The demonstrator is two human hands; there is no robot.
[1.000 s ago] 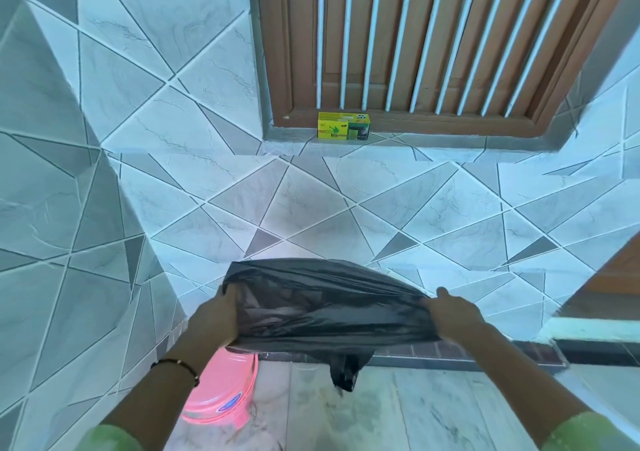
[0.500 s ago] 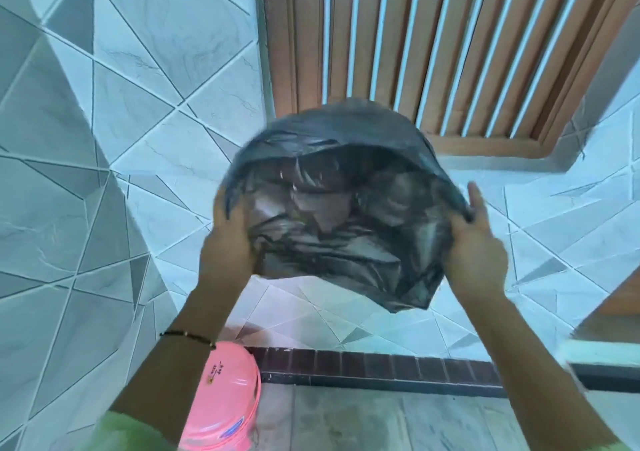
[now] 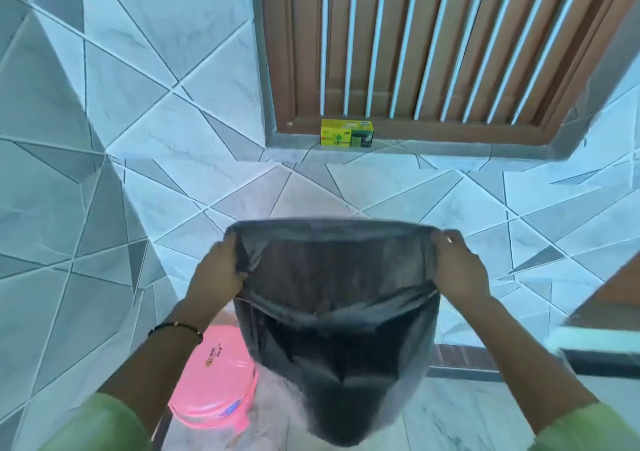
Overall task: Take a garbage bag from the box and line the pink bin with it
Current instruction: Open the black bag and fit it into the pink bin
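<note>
Partly hidden pink bin [image 3: 214, 381], blurred garbage bag [image 3: 336, 329] bottom

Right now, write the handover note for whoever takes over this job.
Left hand and right hand each grip one side of the black garbage bag at its mouth, holding it open in the air.
Pink bin stands on the floor, lower left, lid closed, unlined.
Yellow box sits on the window ledge.
Done: bag taken out and opened.
Left: open the bin, fit the bag inside.
</note>
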